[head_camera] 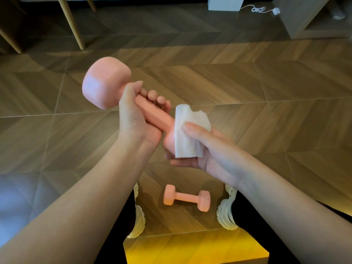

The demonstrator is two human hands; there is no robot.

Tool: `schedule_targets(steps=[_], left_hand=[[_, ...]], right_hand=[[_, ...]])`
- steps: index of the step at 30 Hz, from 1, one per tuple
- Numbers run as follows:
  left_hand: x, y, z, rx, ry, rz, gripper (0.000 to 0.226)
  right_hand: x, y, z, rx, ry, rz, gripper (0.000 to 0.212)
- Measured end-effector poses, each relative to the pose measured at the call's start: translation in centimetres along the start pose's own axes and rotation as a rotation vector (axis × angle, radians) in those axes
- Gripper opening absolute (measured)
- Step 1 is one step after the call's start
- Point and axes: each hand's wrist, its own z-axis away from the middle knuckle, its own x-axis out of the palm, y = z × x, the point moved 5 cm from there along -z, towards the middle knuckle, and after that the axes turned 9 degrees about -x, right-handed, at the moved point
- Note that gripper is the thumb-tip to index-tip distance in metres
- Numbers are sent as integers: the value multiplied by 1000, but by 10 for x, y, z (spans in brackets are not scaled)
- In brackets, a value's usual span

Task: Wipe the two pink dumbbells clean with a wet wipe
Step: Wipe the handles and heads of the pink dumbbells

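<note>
One pink dumbbell [154, 116] is held up in the air in front of the body, tilted, its far head raised to the left. Its handle is gripped by the left hand [133, 119], fingers and thumb wrapped round it. The near head is cupped by the right hand [202, 149], and a wet wipe [187, 138] is pinched against it under the thumb; how far the wipe reaches round the hidden side cannot be told.

The dumbbell is judged rigid and fairly heavy for its size, with a smooth coating likely to turn slippery once dampened. It is best gripped at the handle, which leaves both heads free for wiping. The wipe is soft and limp, and may bunch or tear if dragged hard.

The second dumbbell [187, 197] lies on the wooden floor [266, 92] below, between two cream shoes [226, 212], well apart from the hands. Wooden chair legs [71, 21] and a white cable [259, 10] are seen far off. Nothing is seen in the way of the wiping.
</note>
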Motion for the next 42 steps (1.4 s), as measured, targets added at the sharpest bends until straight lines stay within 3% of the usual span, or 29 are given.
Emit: schedule_targets(steps=[4,8,11,15,20,26,32,37,42], left_hand=[[-5,-8,1,-2,69,-19,32],[-8,0,-1,-6,85,-12,32],[-11,5,-3,-10,98,21,31],[-14,-1,-3,-42,113,36,30],[-11,-6,-4,-61,100,-7,29],[-15,-4,-8,-47,144,10,28],[-16,-9,-8,-76,160,37,33],[-15,-6,-11,-104,140,41,31],[-16,0,-7,-62,130,53,31]], right_hand=[[-7,2,-2,-48,149,297,62],[1,0,-3,-56,68,185,47],[2,-3,-1,-49,-28,179,54],[0,1,-2,-73,83,348,56],[-2,0,-5,-50,158,253,42],[-6,-3,2,-53,-14,189,59],[-6,-5,-4,-199,205,441,69],[-8,-3,-6,-158,181,288,36],[-6,4,-4,67,16,13,57]])
